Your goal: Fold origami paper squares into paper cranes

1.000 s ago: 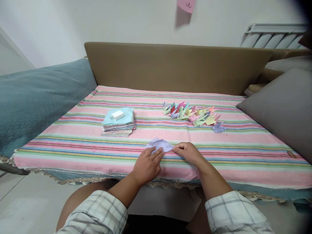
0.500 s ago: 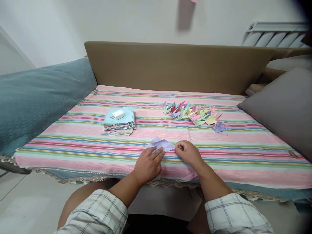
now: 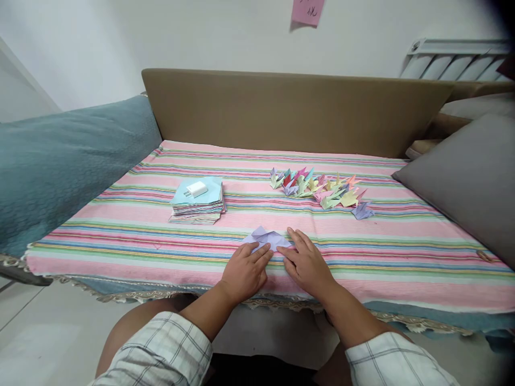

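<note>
A partly folded sheet of lilac origami paper (image 3: 267, 236) lies on the striped cloth in front of me. My left hand (image 3: 244, 268) rests with fingers stretched over its near left edge, pressing it down. At the paper's right end, my right hand (image 3: 308, 262) lies with spread fingers, its index fingertip touching the near edge. Both hands hide part of the near side of the sheet. Farther off to the right stand several folded paper cranes (image 3: 300, 185) in mixed colours, with a lilac crane (image 3: 362, 210) at the near end of the group.
A stack of coloured paper (image 3: 197, 206) sits at the left with a white charger plug (image 3: 197, 189) on top. A blue-covered armrest (image 3: 80, 155) bounds the left, a grey cushion (image 3: 466, 177) the right, and a brown backrest (image 3: 289, 112) the rear. A small brown item (image 3: 484, 256) lies far right.
My right hand has gone from pinching the paper's right tip to lying with spread fingers at its near right edge. My left hand has stayed in place on the paper.
</note>
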### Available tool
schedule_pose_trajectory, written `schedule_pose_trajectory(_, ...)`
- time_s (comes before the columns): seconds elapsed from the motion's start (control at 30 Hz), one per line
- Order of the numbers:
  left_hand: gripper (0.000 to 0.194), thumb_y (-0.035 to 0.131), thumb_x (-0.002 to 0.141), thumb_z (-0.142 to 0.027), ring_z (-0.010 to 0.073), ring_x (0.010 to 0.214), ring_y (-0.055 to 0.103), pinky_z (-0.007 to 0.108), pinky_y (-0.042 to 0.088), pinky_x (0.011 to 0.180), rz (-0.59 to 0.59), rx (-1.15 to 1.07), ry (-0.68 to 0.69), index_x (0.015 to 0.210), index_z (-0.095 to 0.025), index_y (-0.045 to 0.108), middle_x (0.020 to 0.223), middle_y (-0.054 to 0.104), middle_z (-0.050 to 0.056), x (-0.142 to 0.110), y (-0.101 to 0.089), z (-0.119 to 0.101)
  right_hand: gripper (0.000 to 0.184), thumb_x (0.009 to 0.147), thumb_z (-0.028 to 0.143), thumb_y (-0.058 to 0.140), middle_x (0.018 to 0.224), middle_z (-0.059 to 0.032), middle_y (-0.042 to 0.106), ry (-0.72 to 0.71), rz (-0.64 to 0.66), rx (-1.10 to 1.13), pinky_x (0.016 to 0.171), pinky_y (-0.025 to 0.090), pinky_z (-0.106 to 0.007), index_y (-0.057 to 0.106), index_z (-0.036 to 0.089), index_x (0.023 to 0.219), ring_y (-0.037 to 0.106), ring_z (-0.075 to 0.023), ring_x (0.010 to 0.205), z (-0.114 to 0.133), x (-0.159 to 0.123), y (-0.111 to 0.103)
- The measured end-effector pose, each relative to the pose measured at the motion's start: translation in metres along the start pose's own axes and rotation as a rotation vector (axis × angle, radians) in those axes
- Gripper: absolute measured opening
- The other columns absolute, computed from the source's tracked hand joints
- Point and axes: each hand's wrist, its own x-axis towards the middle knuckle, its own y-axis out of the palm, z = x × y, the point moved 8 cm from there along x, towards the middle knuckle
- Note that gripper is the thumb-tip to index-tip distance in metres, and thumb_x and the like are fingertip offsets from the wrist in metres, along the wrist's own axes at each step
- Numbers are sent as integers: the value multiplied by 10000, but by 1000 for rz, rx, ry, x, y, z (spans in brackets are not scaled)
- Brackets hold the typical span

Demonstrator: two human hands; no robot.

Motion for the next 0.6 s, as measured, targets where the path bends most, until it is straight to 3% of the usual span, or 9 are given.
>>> schedule_pose_trajectory(0.27,497,467,806,-179,286,1199,460,457,379,985,9,10,-1,1302,-202,502,1368,495,19,-1,3,0,254,828,215,516,1370,-99,456,102,-15,-77,971,406,-470,710,237,991,400,-312,1240,-25,-5,-11)
schedule_pose_trajectory(0.37,496,477,801,-180,284,1192,465,451,386,978,6,13,-4,1295,-209,508,1361,502,15,-1,2,0,194,821,202,518,1260,-110,543,128,-106,-94,927,413,-466,706,212,868,470,-297,1146,-22,-4,-22)
schedule_pose_trajectory(0.47,492,486,794,-179,285,1178,472,446,389,979,0,13,-14,1283,-211,520,1354,511,2,0,1,0,206,826,169,494,1102,-87,629,2,-173,-23,925,383,-440,676,211,911,533,-245,1022,0,-3,-26)
schedule_pose_trajectory(0.53,489,494,787,-172,279,1167,480,445,394,978,-13,10,-21,1273,-215,529,1339,526,3,0,-1,0,285,840,156,459,1105,-72,645,-187,-118,57,940,363,-407,630,210,1061,546,-212,1029,24,-3,-17)
schedule_pose_trajectory(0.6,497,500,780,-165,273,1160,487,449,404,972,-26,5,-27,1274,-218,527,1323,541,13,0,-3,1,343,845,129,431,1138,-86,642,-208,-75,75,943,352,-386,579,179,1151,545,-201,1067,33,-3,-7)
